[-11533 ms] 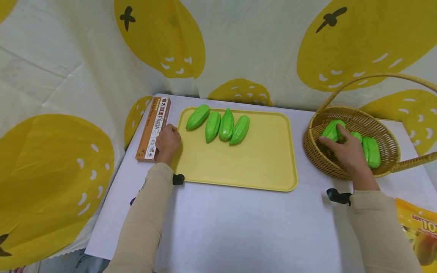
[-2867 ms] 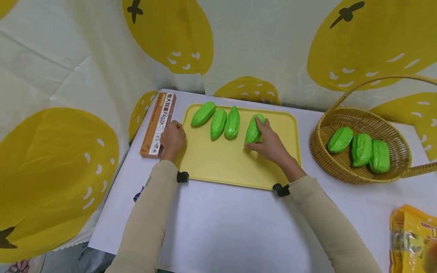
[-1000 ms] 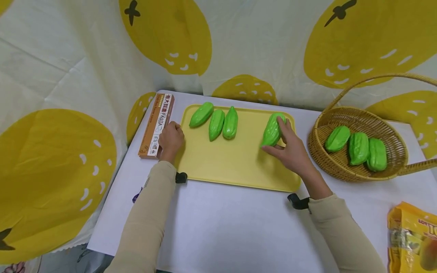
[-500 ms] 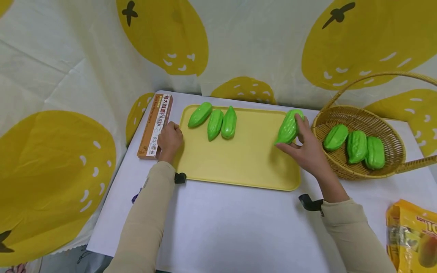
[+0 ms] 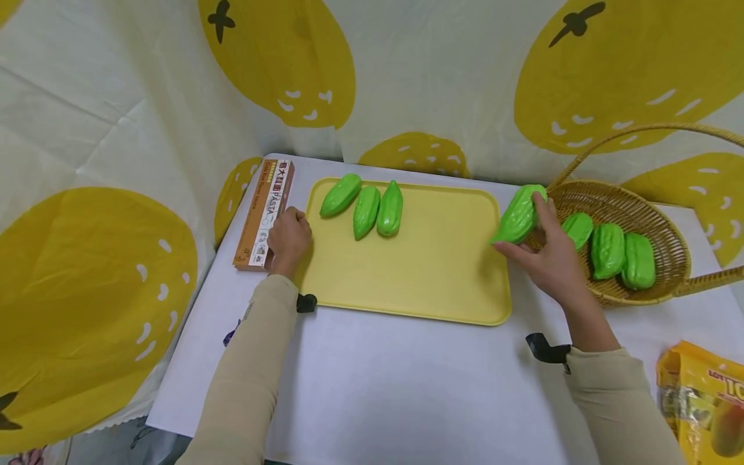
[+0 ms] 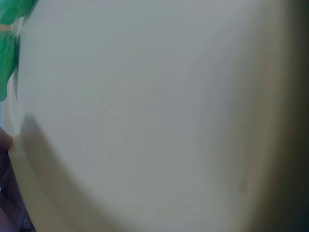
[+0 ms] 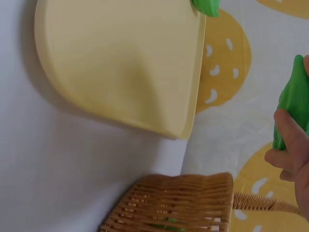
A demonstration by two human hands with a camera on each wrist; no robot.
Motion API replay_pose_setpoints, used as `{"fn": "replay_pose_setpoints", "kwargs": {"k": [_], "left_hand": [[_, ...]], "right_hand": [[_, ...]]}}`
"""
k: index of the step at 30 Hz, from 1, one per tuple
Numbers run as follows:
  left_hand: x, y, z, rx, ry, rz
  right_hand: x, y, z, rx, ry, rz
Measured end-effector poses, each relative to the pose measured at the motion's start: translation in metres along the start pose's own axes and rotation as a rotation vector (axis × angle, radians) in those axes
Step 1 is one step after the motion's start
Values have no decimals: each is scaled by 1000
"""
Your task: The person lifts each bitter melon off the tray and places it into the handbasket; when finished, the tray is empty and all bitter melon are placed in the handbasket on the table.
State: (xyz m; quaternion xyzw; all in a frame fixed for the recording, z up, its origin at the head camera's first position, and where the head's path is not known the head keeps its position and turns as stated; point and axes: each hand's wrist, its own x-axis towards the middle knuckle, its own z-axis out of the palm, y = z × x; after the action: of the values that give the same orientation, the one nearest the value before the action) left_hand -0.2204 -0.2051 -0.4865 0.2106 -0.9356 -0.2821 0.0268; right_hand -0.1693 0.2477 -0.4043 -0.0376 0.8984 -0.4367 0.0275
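Note:
In the head view my right hand (image 5: 552, 261) grips a green ribbed bitter melon (image 5: 519, 214), thumb at its pointed lower end and fingers along its far side. It is held up between the yellow tray (image 5: 430, 284) and the wicker basket (image 5: 639, 200), overlapping the basket's left rim. The right wrist view shows the fingers (image 7: 289, 133) wrapped over the melon (image 7: 292, 99). My left hand (image 5: 289, 240) is curled at the tray's left edge, a fingertip (image 6: 5, 141) on the rim in the left wrist view. Several more bitter melons (image 5: 366, 213) lie along the tray's back left.
Inside the basket sit several green bitter melons (image 5: 608, 250); its tall handle (image 5: 639, 132) arches over to the right. A pasta box (image 5: 264, 216) lies left of the tray. At the front right is a yellow snack bag (image 5: 706, 403). A patterned cloth (image 5: 430, 77) hangs behind the table.
Earlier the right hand was in the basket, then at the rightmost melon on the tray. It has since lifted that melon and carried it right, to the basket's rim. The left hand stays put.

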Motion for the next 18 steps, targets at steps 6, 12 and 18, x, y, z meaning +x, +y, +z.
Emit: {"fn": "replay_pose_setpoints", "kwargs": {"k": [6, 12, 18], "left_hand": [[1, -2, 1, -3, 5, 0], [0, -1, 1, -10, 3, -2], [0, -1, 0, -20, 6, 7]], "right_hand": [[-5, 5, -12, -33, 32, 2], [-5, 19, -25, 41, 42, 23], [-4, 26, -37, 43, 21, 123]]}}
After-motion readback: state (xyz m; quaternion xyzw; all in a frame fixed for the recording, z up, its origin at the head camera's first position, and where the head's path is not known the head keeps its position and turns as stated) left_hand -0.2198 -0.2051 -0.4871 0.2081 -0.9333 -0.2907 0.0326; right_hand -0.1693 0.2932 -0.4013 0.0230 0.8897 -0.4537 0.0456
